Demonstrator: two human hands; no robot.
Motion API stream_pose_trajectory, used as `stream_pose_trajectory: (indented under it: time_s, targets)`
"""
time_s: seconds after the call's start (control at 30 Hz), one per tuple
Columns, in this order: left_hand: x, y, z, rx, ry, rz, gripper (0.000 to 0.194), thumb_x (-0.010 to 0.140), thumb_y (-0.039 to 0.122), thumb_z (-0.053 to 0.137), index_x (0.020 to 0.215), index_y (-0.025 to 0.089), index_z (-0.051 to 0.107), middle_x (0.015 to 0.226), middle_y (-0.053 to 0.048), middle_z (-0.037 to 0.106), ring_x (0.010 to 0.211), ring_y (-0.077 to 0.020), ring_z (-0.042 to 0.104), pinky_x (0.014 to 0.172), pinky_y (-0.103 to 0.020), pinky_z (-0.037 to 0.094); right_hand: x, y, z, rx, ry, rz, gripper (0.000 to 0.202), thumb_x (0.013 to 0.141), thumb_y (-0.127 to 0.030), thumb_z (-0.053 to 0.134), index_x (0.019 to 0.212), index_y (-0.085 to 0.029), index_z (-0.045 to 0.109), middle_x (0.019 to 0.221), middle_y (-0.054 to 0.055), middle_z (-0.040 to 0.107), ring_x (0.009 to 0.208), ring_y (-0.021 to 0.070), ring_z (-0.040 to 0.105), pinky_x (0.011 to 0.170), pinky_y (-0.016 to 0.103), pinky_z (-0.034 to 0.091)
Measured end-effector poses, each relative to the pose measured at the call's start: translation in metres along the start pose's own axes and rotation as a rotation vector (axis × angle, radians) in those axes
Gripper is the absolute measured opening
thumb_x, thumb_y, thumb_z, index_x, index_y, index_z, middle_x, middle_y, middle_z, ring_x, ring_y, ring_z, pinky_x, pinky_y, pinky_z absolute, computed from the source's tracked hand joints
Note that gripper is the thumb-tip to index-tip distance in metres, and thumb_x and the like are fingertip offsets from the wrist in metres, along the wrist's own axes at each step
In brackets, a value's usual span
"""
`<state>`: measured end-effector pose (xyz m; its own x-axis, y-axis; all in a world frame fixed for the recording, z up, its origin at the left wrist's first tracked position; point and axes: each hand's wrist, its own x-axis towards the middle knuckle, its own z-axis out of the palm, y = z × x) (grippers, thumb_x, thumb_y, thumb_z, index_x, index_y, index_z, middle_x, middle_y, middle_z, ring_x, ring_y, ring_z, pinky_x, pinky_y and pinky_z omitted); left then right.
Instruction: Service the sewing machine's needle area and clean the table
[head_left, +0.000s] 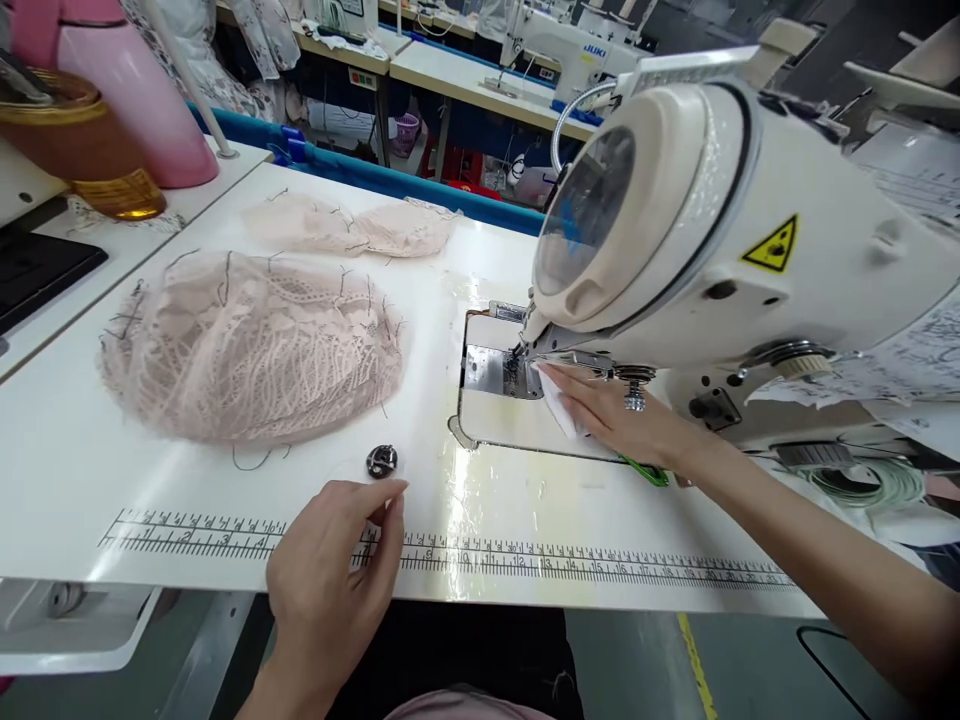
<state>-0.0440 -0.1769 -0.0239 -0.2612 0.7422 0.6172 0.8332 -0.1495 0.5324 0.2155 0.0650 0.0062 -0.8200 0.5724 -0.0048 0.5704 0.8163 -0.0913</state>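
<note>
My left hand [337,570] is at the front of the table, thumb and forefinger tips pinched together. Whatever is between them, if anything, is too small to make out. Just beyond those fingertips lies a small round metal bobbin case [382,461]. My right hand [619,410] reaches under the head of the sewing machine [675,220], fingers over a folded white cloth [559,405] beside the needle plate [486,371]. Part of that cloth is hidden by the hand. Under the right wrist, a green-handled tool [649,472] shows only partly.
Pale pink lace pieces [262,350] with loose dark threads lie on the left, and another pale piece [360,228] lies behind. A printed ruler [465,558] runs along the front edge. A brown cup [90,140] and pink bottle [135,90] stand at upper left.
</note>
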Motion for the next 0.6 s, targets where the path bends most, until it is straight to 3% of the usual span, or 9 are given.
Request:
stream_pose_trajectory:
  time_s: [0.1, 0.2, 0.33, 0.47, 0.6]
  targets:
    - [0.001, 0.0, 0.0, -0.028, 0.02, -0.006, 0.022, 0.088, 0.001, 0.065, 0.104, 0.016, 0.063, 0.072, 0.002, 0.059, 0.066, -0.0092, 0.056, 0.063, -0.022, 0.045, -0.014, -0.025, -0.01, -0.052, -0.096, -0.115, 0.055, 0.108, -0.035, 0.024, 0.161, -0.022, 0.021, 0.163, 0.006, 0.027, 0.146, 0.0224, 0.038, 0.099, 0.033, 0.058]
    - [0.002, 0.0, 0.0, -0.044, 0.021, 0.01, 0.023, 0.088, 0.0, 0.064, 0.104, 0.016, 0.062, 0.071, 0.002, 0.059, 0.066, -0.0095, 0.055, 0.063, -0.022, 0.045, -0.02, -0.051, -0.015, -0.017, -0.13, -0.223, 0.059, 0.107, -0.031, 0.032, 0.162, -0.024, 0.014, 0.163, 0.006, 0.025, 0.148, 0.0221, 0.035, 0.113, 0.042, 0.049]
    - [0.002, 0.0, 0.002, -0.037, 0.029, 0.016, 0.023, 0.087, -0.001, 0.064, 0.104, 0.015, 0.062, 0.073, 0.001, 0.059, 0.066, -0.0099, 0.054, 0.063, -0.024, 0.044, -0.005, -0.084, -0.006, 0.05, -0.127, -0.357, 0.06, 0.107, -0.027, 0.034, 0.162, -0.018, 0.011, 0.164, 0.008, 0.021, 0.152, 0.0199, 0.024, 0.123, 0.04, 0.036]
    - [0.001, -0.002, 0.001, -0.038, 0.03, 0.009, 0.024, 0.087, -0.002, 0.064, 0.105, 0.014, 0.061, 0.074, 0.001, 0.06, 0.067, -0.0095, 0.054, 0.065, -0.024, 0.045, 0.024, -0.105, 0.012, 0.083, -0.078, -0.336, 0.062, 0.107, -0.037, 0.033, 0.161, -0.01, 0.016, 0.165, 0.012, 0.012, 0.155, 0.0216, 0.012, 0.127, 0.045, 0.025]
    - [0.001, -0.003, 0.001, -0.043, 0.007, 0.019, 0.027, 0.086, -0.002, 0.065, 0.107, 0.014, 0.061, 0.075, 0.001, 0.06, 0.068, -0.009, 0.055, 0.065, -0.023, 0.045, 0.023, -0.111, 0.01, 0.175, -0.102, -0.377, 0.056, 0.108, -0.033, 0.033, 0.158, -0.01, 0.027, 0.165, 0.01, 0.02, 0.154, 0.019, 0.017, 0.128, 0.041, 0.025]
